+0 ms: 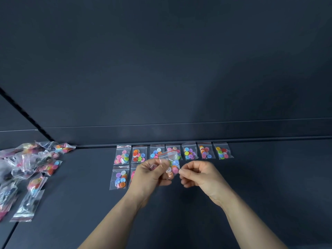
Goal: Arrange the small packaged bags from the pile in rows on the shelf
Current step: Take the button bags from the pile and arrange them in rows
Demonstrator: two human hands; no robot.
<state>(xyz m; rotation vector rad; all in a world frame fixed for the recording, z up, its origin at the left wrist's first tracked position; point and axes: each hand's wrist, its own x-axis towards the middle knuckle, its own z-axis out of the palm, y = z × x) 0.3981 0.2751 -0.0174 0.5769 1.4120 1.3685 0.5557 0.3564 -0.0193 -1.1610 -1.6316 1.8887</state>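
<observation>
A small clear bag of coloured buttons [172, 165] is held up above the dark shelf [251, 186]. My left hand [150, 174] grips its left side, and my right hand [199, 175] pinches its right edge with thumb and forefinger. Behind them, a back row of several button bags [190, 151] lies along the shelf's rear wall. A front row holds one bag in plain view [120, 177] and a second bag [133, 174] mostly hidden by my left hand. The loose pile of bags [27, 169] lies at the far left.
The shelf's rear wall [179, 87] rises straight behind the back row. A slotted upright [23, 110] runs diagonally at the left above the pile. A seam in the shelf surface [10, 232] shows at the bottom left. Bare shelf stretches to the right of both hands.
</observation>
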